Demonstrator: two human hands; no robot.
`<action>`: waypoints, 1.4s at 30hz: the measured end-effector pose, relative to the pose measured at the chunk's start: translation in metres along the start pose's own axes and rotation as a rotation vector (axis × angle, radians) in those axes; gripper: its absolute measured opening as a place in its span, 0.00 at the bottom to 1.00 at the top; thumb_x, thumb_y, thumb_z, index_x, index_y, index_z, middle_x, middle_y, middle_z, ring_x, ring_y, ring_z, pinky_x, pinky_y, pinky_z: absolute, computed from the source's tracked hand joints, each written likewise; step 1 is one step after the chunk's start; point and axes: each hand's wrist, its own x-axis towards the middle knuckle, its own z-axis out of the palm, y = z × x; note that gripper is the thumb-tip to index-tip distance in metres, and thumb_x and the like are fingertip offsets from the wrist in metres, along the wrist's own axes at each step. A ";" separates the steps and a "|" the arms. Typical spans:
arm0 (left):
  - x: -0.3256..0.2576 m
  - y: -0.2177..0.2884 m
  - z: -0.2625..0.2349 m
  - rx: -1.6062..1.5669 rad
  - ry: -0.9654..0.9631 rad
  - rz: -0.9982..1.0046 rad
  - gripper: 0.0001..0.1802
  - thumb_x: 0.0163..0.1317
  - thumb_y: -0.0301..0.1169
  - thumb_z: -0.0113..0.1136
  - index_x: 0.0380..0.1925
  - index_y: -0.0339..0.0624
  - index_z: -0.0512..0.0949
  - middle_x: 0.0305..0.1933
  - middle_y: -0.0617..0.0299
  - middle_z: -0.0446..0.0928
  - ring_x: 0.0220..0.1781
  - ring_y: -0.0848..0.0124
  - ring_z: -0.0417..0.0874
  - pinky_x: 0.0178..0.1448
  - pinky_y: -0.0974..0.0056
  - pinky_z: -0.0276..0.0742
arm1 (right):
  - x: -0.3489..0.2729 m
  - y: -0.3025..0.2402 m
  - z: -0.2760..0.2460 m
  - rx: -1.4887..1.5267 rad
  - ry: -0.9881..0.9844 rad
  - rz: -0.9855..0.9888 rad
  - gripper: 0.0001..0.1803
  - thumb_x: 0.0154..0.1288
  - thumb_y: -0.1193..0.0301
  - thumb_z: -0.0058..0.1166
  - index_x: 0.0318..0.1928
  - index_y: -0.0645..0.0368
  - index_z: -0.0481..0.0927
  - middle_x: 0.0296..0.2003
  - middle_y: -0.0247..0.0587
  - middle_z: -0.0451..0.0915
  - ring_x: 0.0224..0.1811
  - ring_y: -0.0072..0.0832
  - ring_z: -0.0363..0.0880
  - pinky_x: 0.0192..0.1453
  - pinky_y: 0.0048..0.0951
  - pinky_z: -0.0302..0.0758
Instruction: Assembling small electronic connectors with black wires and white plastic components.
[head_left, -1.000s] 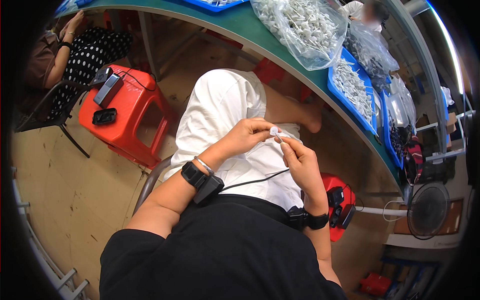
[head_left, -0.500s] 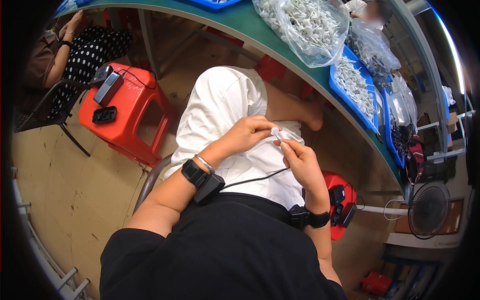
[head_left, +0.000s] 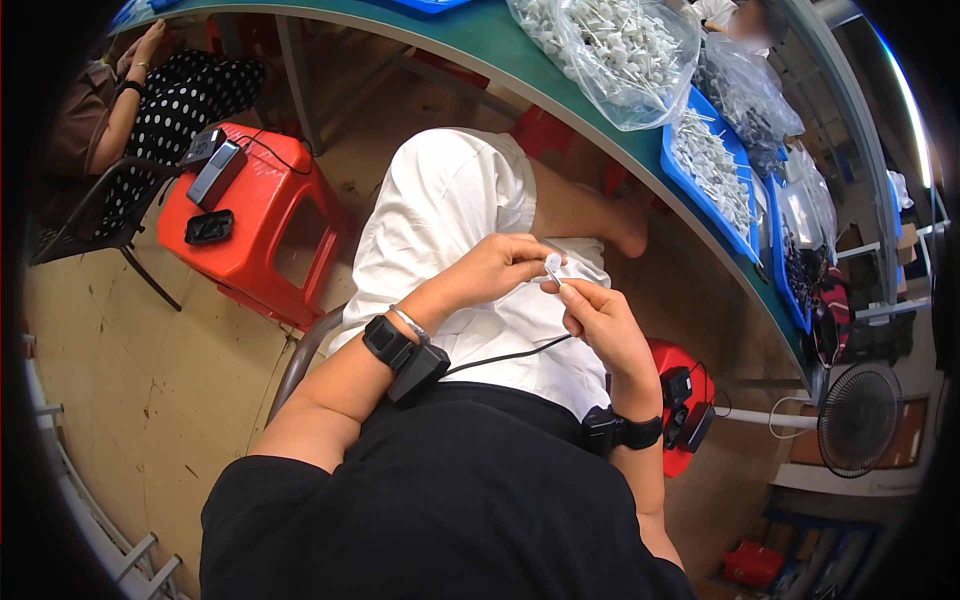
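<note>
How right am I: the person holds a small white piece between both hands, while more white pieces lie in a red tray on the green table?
The head view shows the tray is blue, not red. The rest stands: the left hand and right hand do hold the small white piece.

Blue parts trays [head_left: 700, 211] on a green workbench [head_left: 480, 42] show a workshop.

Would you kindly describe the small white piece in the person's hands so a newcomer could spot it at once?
Find the white trousers mid-picture. Over them, the left hand and right hand meet at the small white piece. It is hand-held, while other white pieces lie heaped in a blue tray.
</note>
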 end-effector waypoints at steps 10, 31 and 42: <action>0.001 0.002 -0.001 -0.047 0.018 -0.038 0.13 0.70 0.29 0.60 0.52 0.42 0.84 0.38 0.63 0.80 0.40 0.76 0.78 0.46 0.70 0.73 | -0.003 0.001 -0.003 0.019 0.022 0.006 0.17 0.78 0.65 0.49 0.54 0.66 0.82 0.20 0.23 0.65 0.23 0.13 0.59 0.28 0.19 0.58; 0.000 0.003 0.000 0.018 0.000 -0.003 0.13 0.69 0.28 0.60 0.51 0.39 0.84 0.37 0.62 0.79 0.38 0.75 0.78 0.44 0.70 0.73 | -0.002 -0.001 -0.001 0.034 0.012 0.038 0.18 0.78 0.64 0.48 0.53 0.66 0.83 0.19 0.22 0.63 0.22 0.13 0.57 0.27 0.19 0.55; 0.000 -0.001 0.001 -0.005 0.006 -0.010 0.13 0.69 0.28 0.60 0.50 0.39 0.84 0.37 0.62 0.80 0.39 0.75 0.79 0.44 0.70 0.73 | -0.002 -0.001 -0.001 0.073 0.009 0.048 0.18 0.78 0.64 0.48 0.54 0.65 0.83 0.19 0.22 0.63 0.22 0.12 0.57 0.27 0.18 0.56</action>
